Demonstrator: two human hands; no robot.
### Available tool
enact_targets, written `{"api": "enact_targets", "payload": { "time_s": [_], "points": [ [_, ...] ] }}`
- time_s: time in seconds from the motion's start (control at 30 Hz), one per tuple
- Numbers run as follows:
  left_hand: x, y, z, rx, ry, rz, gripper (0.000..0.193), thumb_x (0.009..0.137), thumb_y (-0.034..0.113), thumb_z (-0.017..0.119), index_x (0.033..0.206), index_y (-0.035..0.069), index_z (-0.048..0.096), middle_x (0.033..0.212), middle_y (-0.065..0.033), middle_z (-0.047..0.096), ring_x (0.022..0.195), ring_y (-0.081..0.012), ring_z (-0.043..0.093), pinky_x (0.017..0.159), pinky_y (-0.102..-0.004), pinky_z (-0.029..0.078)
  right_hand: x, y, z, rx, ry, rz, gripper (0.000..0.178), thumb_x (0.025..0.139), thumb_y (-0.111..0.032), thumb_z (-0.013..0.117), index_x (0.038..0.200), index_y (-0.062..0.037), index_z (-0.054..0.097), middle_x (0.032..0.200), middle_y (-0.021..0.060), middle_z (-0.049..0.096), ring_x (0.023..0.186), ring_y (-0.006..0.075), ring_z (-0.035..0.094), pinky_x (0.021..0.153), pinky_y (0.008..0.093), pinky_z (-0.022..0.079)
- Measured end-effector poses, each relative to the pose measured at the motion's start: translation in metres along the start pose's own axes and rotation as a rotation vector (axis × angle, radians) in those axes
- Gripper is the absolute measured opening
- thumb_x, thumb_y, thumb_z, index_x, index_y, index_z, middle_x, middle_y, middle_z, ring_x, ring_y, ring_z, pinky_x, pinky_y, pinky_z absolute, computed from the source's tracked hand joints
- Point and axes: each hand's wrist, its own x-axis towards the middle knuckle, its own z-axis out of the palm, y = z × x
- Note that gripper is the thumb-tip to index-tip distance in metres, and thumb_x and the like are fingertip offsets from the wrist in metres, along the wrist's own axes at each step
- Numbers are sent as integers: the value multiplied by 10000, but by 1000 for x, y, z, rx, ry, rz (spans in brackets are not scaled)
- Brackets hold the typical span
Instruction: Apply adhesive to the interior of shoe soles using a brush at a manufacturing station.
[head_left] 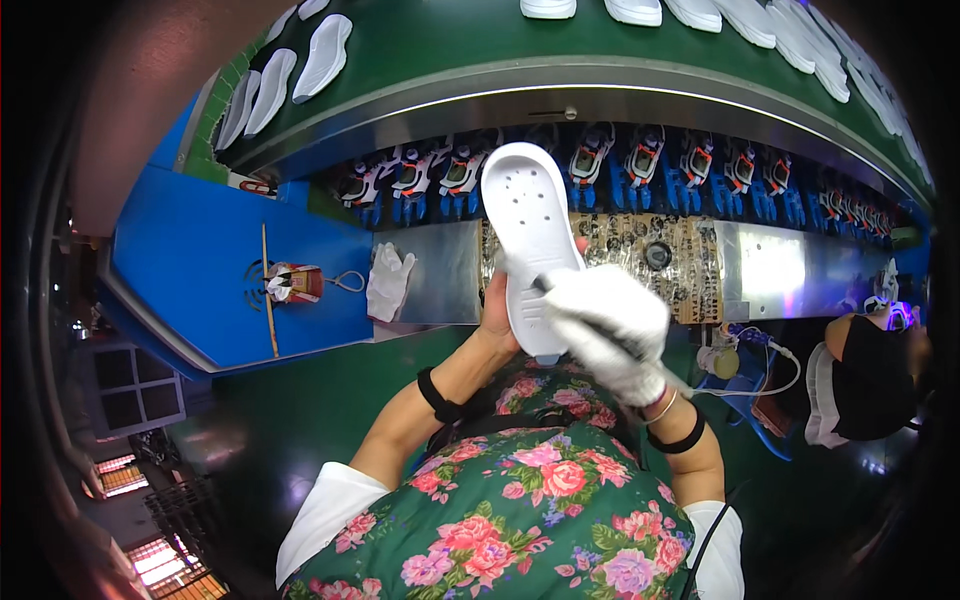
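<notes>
A white shoe sole (527,215) stands tilted in front of me, with small holes in its broad upper end. My left hand (497,305), bare, is wrapped round its left edge from behind, and most of the fingers are hidden. Over the lower part of the sole is my right hand (610,325), in a white glove and slightly blurred. It is closed on a small tool with a dark tip (543,284), which points at the sole; the tool's kind cannot be made out.
Behind the sole runs a metal bench (440,270) with a taped patterned mat (610,270) and a round black object (658,256). A white glove (388,282) lies left. Several shoes (643,155) line a rack beneath a green belt (430,65) bearing white soles. A co-worker (870,370) sits right.
</notes>
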Motion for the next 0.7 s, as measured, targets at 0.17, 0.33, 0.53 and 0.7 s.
{"api": "enact_targets", "payload": {
  "time_s": [0.17, 0.33, 0.53, 0.7],
  "points": [
    [14, 8, 13, 15, -34, 32, 871, 933, 721, 407, 1527, 93, 308, 1476, -117, 470, 1273, -371, 537, 1030, -541, 491, -6, -1, 1, -161, -134, -77, 308, 757, 12, 757, 1058, -53, 739, 1018, 131, 737, 919, 278, 708, 808, 366, 555],
    [15, 15, 17, -91, 41, 4, 938, 887, 754, 466, 1511, 67, 329, 1463, -106, 472, 1236, -408, 550, 982, -592, 508, -13, 8, 7, 77, 60, 152, 246, 753, -8, 774, 989, -78, 757, 994, 106, 737, 880, 258, 705, 774, 345, 554],
    [15, 26, 3, -115, -103, -64, 938, 903, 765, 405, 1526, 70, 305, 1484, -162, 443, 1206, -422, 569, 966, -591, 514, -17, 9, 2, 158, -235, -40, 269, 759, -35, 793, 1015, -109, 756, 1039, 85, 739, 882, 242, 715, 794, 351, 558],
    [18, 34, 11, -21, 35, 4, 919, 878, 745, 494, 1529, 121, 317, 1514, -136, 414, 1220, -450, 515, 966, -608, 498, -7, 4, -2, -87, -174, -130, 234, 766, -23, 784, 987, -95, 760, 989, 88, 741, 868, 252, 710, 770, 354, 560]
  ]
}}
